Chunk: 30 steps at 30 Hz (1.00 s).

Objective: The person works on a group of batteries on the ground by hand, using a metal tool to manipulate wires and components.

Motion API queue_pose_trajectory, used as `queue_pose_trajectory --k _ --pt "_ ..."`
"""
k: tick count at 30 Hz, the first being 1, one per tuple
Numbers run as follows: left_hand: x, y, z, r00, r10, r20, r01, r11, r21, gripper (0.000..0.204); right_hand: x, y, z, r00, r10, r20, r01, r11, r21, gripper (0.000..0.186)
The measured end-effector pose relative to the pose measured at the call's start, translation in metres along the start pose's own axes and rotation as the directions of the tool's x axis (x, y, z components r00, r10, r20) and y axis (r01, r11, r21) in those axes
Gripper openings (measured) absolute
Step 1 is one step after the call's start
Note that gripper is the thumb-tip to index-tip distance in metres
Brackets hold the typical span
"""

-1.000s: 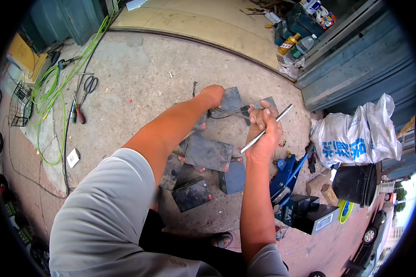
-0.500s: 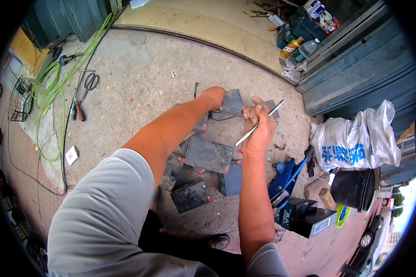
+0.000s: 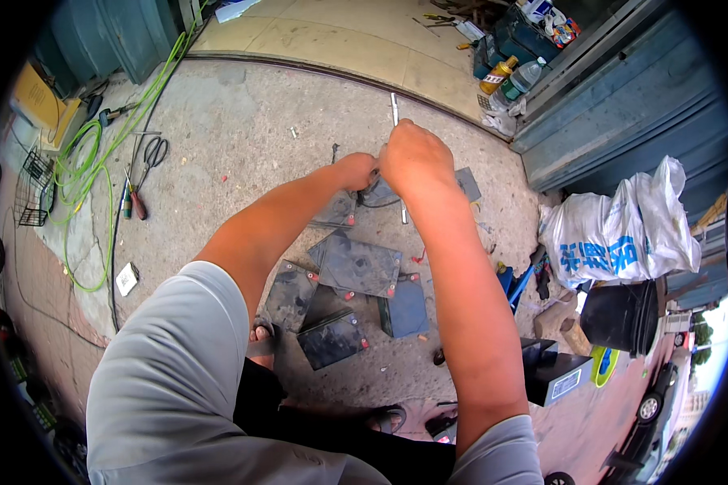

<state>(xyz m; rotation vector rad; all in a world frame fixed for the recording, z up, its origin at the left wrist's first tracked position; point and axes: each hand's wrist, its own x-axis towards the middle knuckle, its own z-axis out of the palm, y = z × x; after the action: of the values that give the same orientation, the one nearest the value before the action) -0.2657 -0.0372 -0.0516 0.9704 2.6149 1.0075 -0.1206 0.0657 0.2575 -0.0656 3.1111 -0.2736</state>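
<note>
Bare concrete floor point(image 3: 243, 137) is left open to the left of the left hand point(image 3: 356, 170) and right hand point(image 3: 412, 158). Below them, passage is blocked by flat grey battery casings point(image 3: 356, 263); to the right, by a white sack point(image 3: 615, 234).

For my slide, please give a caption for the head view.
Right hand grips a thin metal rod upright while left hand steadies a dark plate above scattered battery lids.

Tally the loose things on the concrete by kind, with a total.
Dark grey flat battery panels: 6
Bottles: 2
Scissors: 1
Screwdrivers: 2
Green hose: 1
White sack: 1
Total: 13
</note>
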Motion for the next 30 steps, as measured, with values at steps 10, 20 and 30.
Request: queue_pose_trajectory --k 10,20,30 --pt "-0.02 0.075 -0.022 0.984 0.015 0.179 -0.031 0.996 0.085 0.066 0.001 0.03 0.016 0.965 0.012 -0.262 -0.025 0.999 -0.048 0.023" --pt "-0.023 0.039 -0.007 0.974 0.226 0.022 -0.227 0.97 0.082 0.038 -0.021 0.041 0.039 0.396 -0.563 -0.725 0.644 0.733 -0.218 0.017" --pt "-0.059 0.12 -0.055 0.986 0.032 0.163 -0.003 0.985 -0.173 0.028 -0.01 0.061 0.054 0.998 -0.046 0.05 -0.056 -0.15 0.987 0.042"
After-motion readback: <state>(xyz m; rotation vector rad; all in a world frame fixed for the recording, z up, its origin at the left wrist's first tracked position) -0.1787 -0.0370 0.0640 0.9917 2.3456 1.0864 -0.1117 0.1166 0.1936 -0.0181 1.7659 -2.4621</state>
